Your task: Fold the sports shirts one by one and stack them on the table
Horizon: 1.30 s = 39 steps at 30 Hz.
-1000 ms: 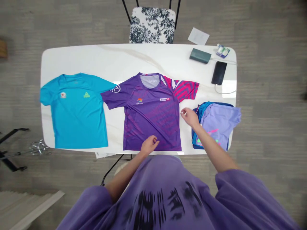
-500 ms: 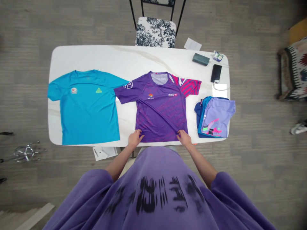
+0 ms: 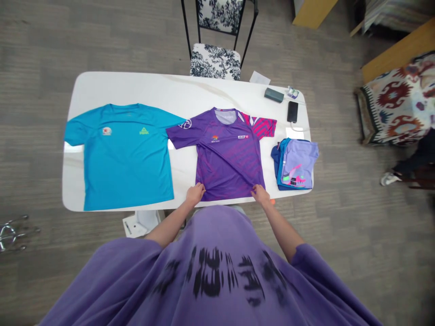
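A purple T-shirt point(image 3: 227, 158) lies flat, front up, with its neck away from me and one pink-striped sleeve on the right. At its lower left corner my left hand point(image 3: 195, 194) is closed, fingertips pinching the cloth. My right hand point(image 3: 260, 194) pinches the lower right side near the hem in the same way. To the left a blue T-shirt point(image 3: 127, 163) is spread out flat, its right sleeve meeting the purple shirt's left sleeve. A stack of folded clothes point(image 3: 301, 158), lavender on top, sits to the right.
Everything rests on a white table point(image 3: 136, 86). Near its far right corner are a dark case point(image 3: 273, 95), a phone point(image 3: 292, 111) with a cable and a small packet point(image 3: 292, 93). A patterned chair point(image 3: 215, 61) stands beyond the far edge. Another person's shoe point(image 3: 390, 178) shows at right.
The view has shifted and turned slightly, showing more of the room on the right. Both hands stay at the purple T-shirt's lower corners, and the shirts lie as before.
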Each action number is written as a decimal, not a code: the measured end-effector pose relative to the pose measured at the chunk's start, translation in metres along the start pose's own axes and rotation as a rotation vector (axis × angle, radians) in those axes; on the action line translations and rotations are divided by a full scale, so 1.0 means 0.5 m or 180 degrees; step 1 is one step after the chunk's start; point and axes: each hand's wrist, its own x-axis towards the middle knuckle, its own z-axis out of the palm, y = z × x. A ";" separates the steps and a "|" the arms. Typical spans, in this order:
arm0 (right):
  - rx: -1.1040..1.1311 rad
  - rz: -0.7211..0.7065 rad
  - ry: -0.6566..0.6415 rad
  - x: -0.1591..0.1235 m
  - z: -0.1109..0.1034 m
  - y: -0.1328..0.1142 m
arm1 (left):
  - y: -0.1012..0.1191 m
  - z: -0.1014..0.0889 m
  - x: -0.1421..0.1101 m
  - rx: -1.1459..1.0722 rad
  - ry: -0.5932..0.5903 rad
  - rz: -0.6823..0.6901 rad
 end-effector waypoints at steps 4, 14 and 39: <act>-0.0014 0.0002 0.0022 0.003 0.012 0.029 | -0.025 0.005 -0.032 -0.0169 0.0122 0.0018; -0.0067 0.0044 -0.0040 0.024 0.024 0.046 | -0.068 0.026 -0.104 -0.0349 0.0310 -0.0304; 0.0032 -0.1131 0.1352 0.584 -0.169 -0.160 | 0.051 -0.203 0.528 -0.0344 0.1789 -0.0074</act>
